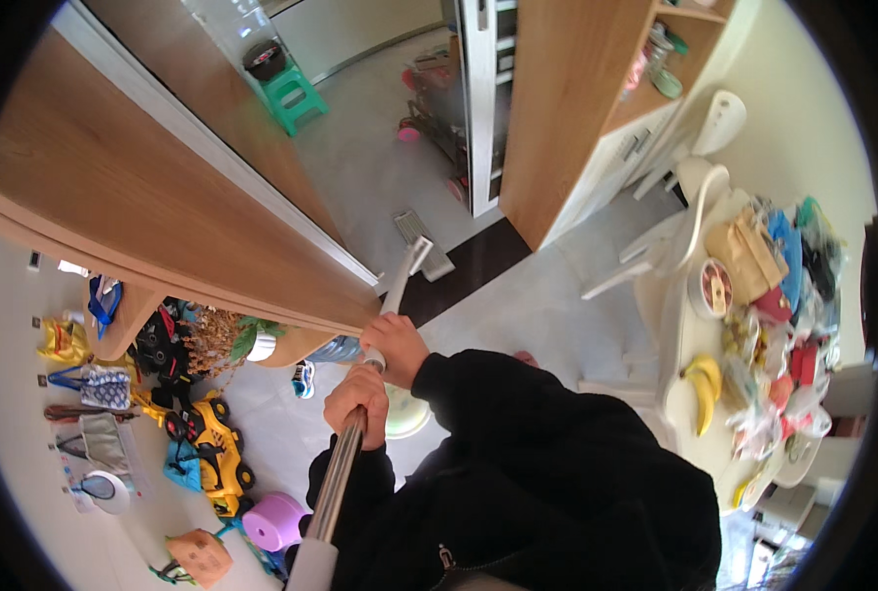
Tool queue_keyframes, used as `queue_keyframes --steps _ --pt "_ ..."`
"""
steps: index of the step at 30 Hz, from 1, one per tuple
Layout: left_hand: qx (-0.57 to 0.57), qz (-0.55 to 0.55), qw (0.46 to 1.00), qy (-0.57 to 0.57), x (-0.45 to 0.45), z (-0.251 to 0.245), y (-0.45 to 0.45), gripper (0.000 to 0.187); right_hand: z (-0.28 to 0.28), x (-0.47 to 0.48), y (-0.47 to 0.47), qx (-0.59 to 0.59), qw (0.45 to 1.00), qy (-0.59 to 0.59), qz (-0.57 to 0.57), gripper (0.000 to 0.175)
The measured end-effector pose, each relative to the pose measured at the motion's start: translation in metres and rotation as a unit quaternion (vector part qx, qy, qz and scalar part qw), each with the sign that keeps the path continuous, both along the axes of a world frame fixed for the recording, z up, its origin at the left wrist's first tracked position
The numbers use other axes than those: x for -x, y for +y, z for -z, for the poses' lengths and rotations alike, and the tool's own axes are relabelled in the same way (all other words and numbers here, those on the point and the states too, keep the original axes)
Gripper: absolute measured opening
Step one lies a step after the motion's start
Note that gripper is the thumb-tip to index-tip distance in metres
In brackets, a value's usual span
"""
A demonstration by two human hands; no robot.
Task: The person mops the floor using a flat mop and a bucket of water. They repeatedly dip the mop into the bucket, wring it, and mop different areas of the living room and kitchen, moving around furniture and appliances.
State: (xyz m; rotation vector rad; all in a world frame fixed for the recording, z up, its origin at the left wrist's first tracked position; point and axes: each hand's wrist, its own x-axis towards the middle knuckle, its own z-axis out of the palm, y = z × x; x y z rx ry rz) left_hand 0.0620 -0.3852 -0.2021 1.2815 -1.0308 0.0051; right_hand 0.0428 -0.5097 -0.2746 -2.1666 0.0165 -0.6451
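Observation:
Both my hands grip the pole of a flat mop. My left hand (355,405) and my right hand (396,347) are closed round it one beyond the other; the right one sits nearer the mop head. The metal mop pole (335,473) runs from the bottom of the view up between my arms to a white lower section. At its far end, the grey flat mop head (424,247) rests on the floor across the edge of a dark threshold strip (476,270). Behind my hands, a round pale green object (407,414) is partly hidden by my sleeve.
A sliding door frame (481,111) borders the doorway, with a green stool (291,96) beyond. Right stands a table (686,347) bearing bananas (703,391) and bags, beside a white chair (675,244). Left are a yellow toy vehicle (221,451), a purple stool (273,521) and a shoe (304,379).

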Motion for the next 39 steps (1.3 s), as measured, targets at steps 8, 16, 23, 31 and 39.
queue_keyframes --steps 8,16,23,31,39 --pt "-0.063 -0.037 0.997 0.009 0.001 0.012 -0.095 0.010 0.029 0.003 -0.053 -0.161 0.983 -0.091 -0.012 0.017" --pt "-0.051 0.117 0.992 0.002 -0.017 -0.107 -0.137 0.024 0.016 -0.045 -0.142 -0.204 0.974 -0.061 -0.074 0.017" --pt "-0.205 -0.040 0.977 -0.031 -0.035 -0.017 -0.207 0.020 0.107 -0.117 -0.214 -0.133 0.988 -0.013 -0.082 0.015" --pt "-0.166 -0.044 0.985 -0.032 -0.146 0.031 -0.230 0.019 0.130 -0.229 -0.256 -0.089 0.990 0.020 -0.111 0.007" --pt "-0.070 -0.074 0.992 -0.073 -0.301 0.043 -0.262 0.019 0.125 -0.360 -0.288 -0.366 0.919 0.137 -0.057 0.015"
